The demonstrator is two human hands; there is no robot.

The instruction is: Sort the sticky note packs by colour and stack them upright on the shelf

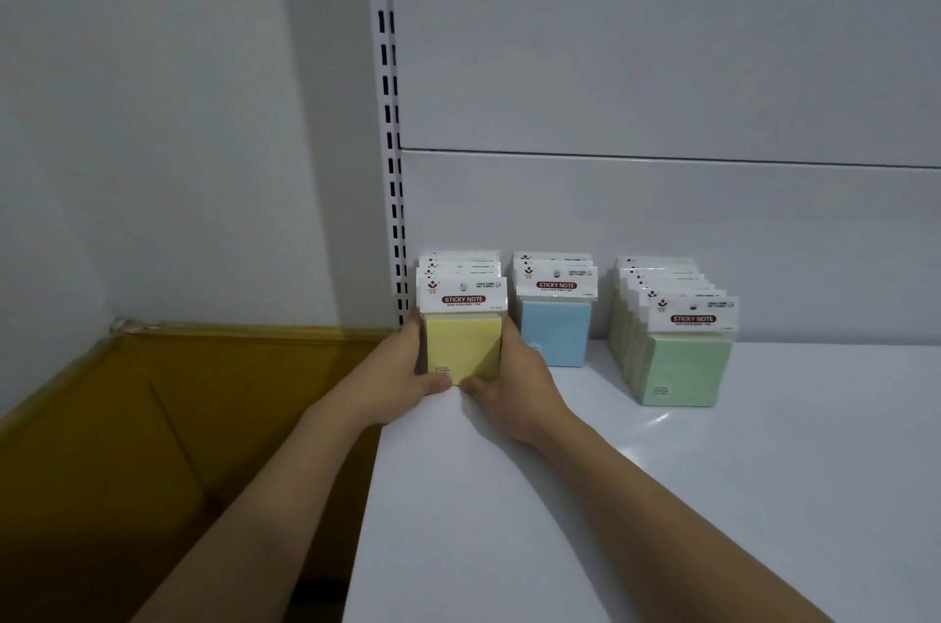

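Two bare forearms reach forward from the lower edge of the view. The left one passes over a brown surface (pixel 102 444) that lies below and beside the shelf (pixel 662 495); the right one passes over the shelf's white top. The near and right parts of the shelf top are open room. Its left edge runs diagonally from the bottom of the view up to the hands.

The left grip (pixel 402 373) and right grip (pixel 514 383) are clamped on the yellow packs (pixel 463 352), one on each side face. Both thumbs are tucked against the lower front of the nearest pack, almost touching each other. The yellow packs stand upright in a short row, front to back, at the shelf's far left corner, just beside its left edge. Each has a white header card; the front one reads "STICKY NOTE".

To the right, apart from the yellow row, the blue packs (pixel 555 332) stand upright in a shorter row against the back. Further right, with a gap between, the green packs (pixel 682 368) form the longest row, which comes nearest the viewer. Neither row is touched by a hand.

Behind all three rows rises a grey back panel (pixel 662 215). A white slotted upright (pixel 389 113) stands at its left, just behind the yellow row. Left of it is a plain wall (pixel 178 113).
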